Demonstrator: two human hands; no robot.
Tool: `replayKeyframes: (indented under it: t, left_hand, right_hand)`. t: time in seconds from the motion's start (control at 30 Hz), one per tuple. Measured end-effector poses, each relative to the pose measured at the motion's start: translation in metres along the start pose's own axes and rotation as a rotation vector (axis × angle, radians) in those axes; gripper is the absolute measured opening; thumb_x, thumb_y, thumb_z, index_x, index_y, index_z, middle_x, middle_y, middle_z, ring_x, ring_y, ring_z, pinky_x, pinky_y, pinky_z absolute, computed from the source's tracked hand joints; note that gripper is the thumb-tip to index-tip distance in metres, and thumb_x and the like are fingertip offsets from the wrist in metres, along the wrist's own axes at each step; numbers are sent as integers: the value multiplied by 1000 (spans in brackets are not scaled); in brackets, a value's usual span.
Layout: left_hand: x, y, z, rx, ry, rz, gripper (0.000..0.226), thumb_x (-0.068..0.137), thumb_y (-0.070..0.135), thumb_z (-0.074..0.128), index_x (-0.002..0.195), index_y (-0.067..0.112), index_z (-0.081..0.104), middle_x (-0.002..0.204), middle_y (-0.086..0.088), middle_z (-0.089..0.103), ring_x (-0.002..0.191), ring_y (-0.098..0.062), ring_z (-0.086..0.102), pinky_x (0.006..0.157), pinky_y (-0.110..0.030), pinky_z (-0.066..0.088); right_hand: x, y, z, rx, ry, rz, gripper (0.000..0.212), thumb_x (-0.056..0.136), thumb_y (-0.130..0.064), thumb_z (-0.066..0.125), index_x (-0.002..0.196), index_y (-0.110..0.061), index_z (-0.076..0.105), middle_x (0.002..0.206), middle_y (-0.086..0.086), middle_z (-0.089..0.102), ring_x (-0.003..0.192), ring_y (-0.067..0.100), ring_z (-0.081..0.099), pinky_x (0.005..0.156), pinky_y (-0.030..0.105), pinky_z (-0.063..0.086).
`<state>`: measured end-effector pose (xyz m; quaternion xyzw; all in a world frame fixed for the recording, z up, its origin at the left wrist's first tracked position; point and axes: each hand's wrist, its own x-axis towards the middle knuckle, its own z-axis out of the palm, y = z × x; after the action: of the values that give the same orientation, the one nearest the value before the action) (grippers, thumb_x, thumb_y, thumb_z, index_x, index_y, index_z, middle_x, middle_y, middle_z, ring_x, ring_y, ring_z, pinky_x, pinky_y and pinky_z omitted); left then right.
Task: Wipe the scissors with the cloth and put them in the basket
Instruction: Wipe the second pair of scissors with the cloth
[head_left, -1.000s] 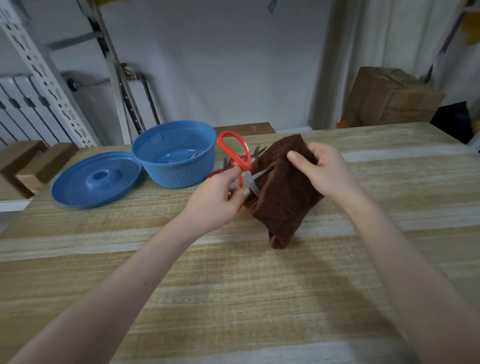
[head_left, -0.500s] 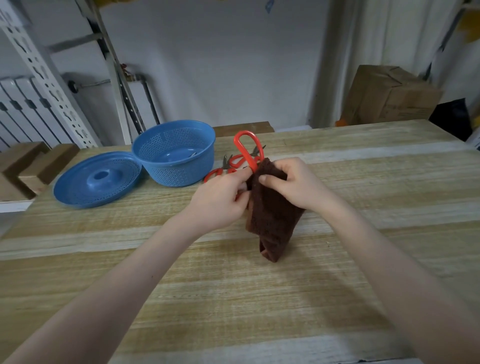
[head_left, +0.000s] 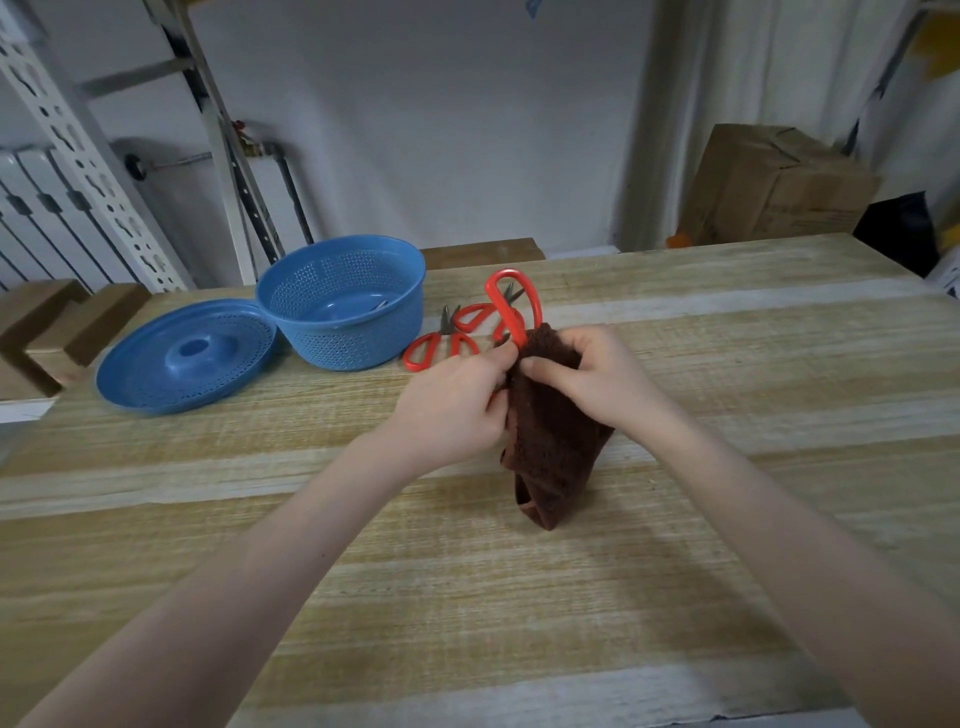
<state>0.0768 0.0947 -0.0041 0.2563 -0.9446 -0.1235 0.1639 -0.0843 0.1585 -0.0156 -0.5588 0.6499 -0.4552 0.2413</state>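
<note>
Midair above the pale wooden table, left hand pinches red-handled steel scissors; right hand squeezes soft brown terry cloth around hidden blades. Probably light, rigid, sharp: grip handles. Blue perforated plastic basket near.

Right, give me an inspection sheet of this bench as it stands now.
Surface: wooden table, striped grain.
Job's things: red-handled scissors held, blades hidden in brown cloth; blue basket, something metal inside.
Clutter: two more red scissors lying beside the basket; blue lid.
Hands: left hand holds the scissors; right hand pinches the cloth.
Cables: nothing seen.
Surroundings: cardboard box, radiator.
</note>
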Motion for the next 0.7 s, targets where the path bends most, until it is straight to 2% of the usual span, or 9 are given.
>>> replayKeyframes:
  t: [0.07,0.13,0.23,0.33,0.43,0.53,0.63,0.7]
  left_hand:
    - [1,-1,-1,-37,5,8,20,87,8,46,103,19,51,67,10,53,77,-23,58,65,-44,50]
    - [2,-3,-1,-80,12,24,21,86,7,48,100,23,51,62,10,50,68,-19,54,65,-44,50]
    - [4,-5,0,-156,0,30,29,86,8,47,110,21,56,60,9,51,62,-13,52,65,-45,51]
    - [5,-4,2,-212,-31,24,42,85,14,44,124,23,56,63,6,56,66,-17,58,67,-47,52]
    - [4,-5,4,-217,-45,37,36,90,13,48,124,21,57,57,8,51,61,-17,55,65,-47,50]
    - [2,-4,4,-147,-61,41,35,93,15,55,128,21,54,54,11,50,56,-9,50,60,-40,48]
    - [2,-2,3,-75,-52,19,31,93,14,53,124,20,54,61,9,55,61,-10,53,59,-38,47]
    - [3,3,6,-30,-24,15,26,90,10,48,115,16,54,72,4,61,73,-22,60,60,-40,48]
  right_hand:
    - [-2,3,0,22,30,-20,20,89,-18,67,80,0,69,79,20,70,69,29,65,65,42,50]
    - [-3,6,0,61,56,-20,24,90,-18,67,77,2,66,72,23,64,63,24,58,60,43,47]
    - [-6,8,1,115,100,-17,26,89,-16,66,72,3,63,65,19,58,61,21,53,57,35,40]
    - [-9,11,3,163,129,-13,22,89,-13,66,69,-4,65,65,9,57,61,18,52,58,29,38]
    - [-9,14,0,145,105,-49,15,90,-7,63,78,1,67,70,9,61,65,18,56,63,30,43]
    - [-12,17,-11,158,7,-67,14,92,-1,58,88,-9,69,85,4,70,78,11,66,74,23,52]
    - [-12,14,-14,42,-89,-54,12,92,-12,63,90,-24,66,87,-7,70,81,2,67,74,16,51]
    - [-11,11,-13,-62,-56,-50,5,87,-25,71,87,-27,66,82,-11,69,75,-2,65,66,13,49]
